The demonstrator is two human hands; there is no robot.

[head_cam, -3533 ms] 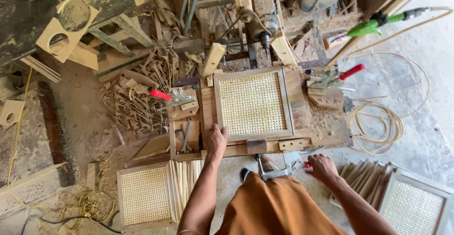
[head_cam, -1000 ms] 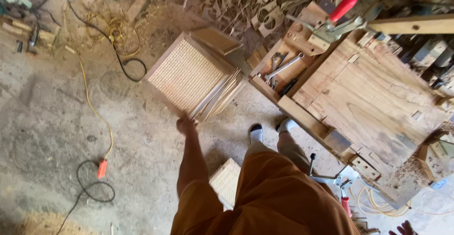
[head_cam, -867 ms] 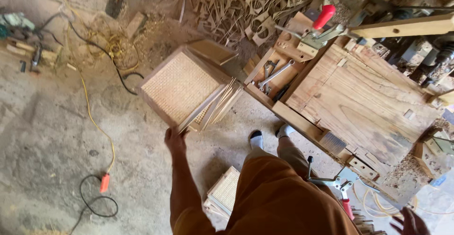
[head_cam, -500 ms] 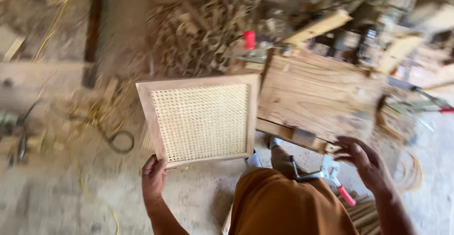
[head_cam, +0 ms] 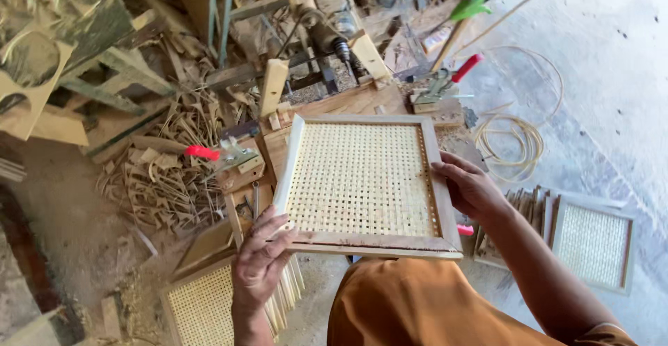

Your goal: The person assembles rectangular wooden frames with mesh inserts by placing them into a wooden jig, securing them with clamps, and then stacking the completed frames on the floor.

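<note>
Head-camera view, looking down: a person in an orange garment is holding a square wooden frame with woven cane panel [head_cam: 362,179] in both hands at the centre of the picture, above a cluttered wooden workbench [head_cam: 348,102]. The left hand [head_cam: 261,259] is gripping the frame's lower left corner — fingers curled up over the near rail, thumb along its edge. The right hand [head_cam: 470,189] is clasping the right rail, fingers wrapped round the outer edge and thumb resting on top.

Red-handled clamp [head_cam: 223,154] is lying just left of the frame on the bench; a second clamp with a red handle [head_cam: 449,81] is sitting at the bench's upper right corner. Coiled cane strands [head_cam: 518,140] are lying on the concrete floor at right. 2 more caned panels are resting on the ground — a panel at lower left [head_cam: 198,308], partly under the left wrist, and a panel at lower right [head_cam: 591,238]. Wood shavings and offcuts [head_cam: 163,179] are littering the left of the picture.
</note>
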